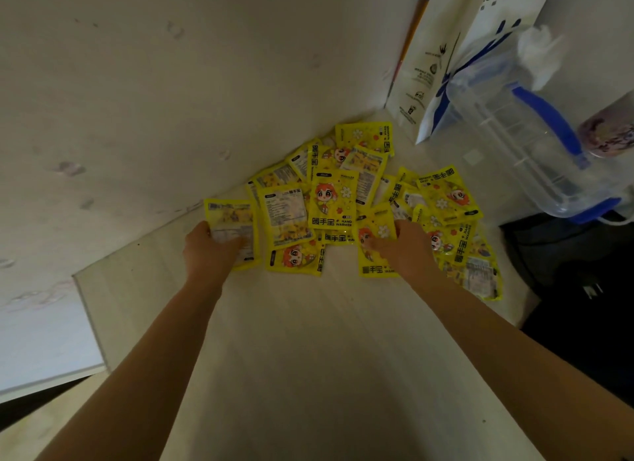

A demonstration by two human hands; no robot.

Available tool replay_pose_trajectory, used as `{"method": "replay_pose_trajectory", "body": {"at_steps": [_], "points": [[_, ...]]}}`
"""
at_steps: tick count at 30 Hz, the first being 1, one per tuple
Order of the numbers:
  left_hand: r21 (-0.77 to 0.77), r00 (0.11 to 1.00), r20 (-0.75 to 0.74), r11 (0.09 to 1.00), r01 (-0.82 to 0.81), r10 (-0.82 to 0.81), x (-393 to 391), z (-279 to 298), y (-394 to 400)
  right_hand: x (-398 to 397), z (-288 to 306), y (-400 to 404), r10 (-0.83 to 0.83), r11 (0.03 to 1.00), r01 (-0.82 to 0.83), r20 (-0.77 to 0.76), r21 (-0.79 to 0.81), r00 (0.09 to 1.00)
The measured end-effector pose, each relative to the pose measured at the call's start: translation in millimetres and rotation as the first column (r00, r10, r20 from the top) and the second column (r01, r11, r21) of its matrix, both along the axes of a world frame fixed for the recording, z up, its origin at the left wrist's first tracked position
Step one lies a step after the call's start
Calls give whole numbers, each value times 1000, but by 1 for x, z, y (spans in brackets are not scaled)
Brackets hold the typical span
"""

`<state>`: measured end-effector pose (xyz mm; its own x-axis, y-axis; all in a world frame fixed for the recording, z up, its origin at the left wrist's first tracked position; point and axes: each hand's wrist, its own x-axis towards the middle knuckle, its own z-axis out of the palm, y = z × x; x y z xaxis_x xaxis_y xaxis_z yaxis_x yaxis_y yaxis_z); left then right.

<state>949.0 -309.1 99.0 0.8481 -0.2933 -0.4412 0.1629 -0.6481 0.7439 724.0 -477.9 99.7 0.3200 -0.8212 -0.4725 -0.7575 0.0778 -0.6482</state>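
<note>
The left hand [211, 251] pinches the leftmost yellow packet [231, 217], thumb on top, at the pile's left edge. The right hand [404, 248] rests on a near-right packet [375, 229]; whether it grips cannot be told. The pile [332, 200] lies on the table [308, 340] against the far wall.

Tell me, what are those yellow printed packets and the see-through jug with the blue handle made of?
The yellow printed packets look like thin glossy plastic film: they crinkle, catch glints and have flat sealed edges. The see-through jug with the blue handle looks like rigid clear plastic, slightly cloudy, with moulded ribs; glass seems less likely.
</note>
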Motion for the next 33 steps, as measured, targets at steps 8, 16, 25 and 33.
{"method": "replay_pose_trajectory", "body": {"at_steps": [8,16,25,33], "points": [[-82,995,-101,996,-21,12,-12,-11,-60,68,-3,-23,-151,987,144,101,73,983],[105,999,16,993,47,-49,-21,-29,-69,98,-31,-25,-102,995,102,-36,-14,994],[75,994,88,995,62,-68,-30,-23,-61,81,-16,-11,-215,975,220,107,-32,971],[-161,995,69,983,84,-74,-25,-3,-59,50,3,-35,-290,957,283,183,65,939]]}}
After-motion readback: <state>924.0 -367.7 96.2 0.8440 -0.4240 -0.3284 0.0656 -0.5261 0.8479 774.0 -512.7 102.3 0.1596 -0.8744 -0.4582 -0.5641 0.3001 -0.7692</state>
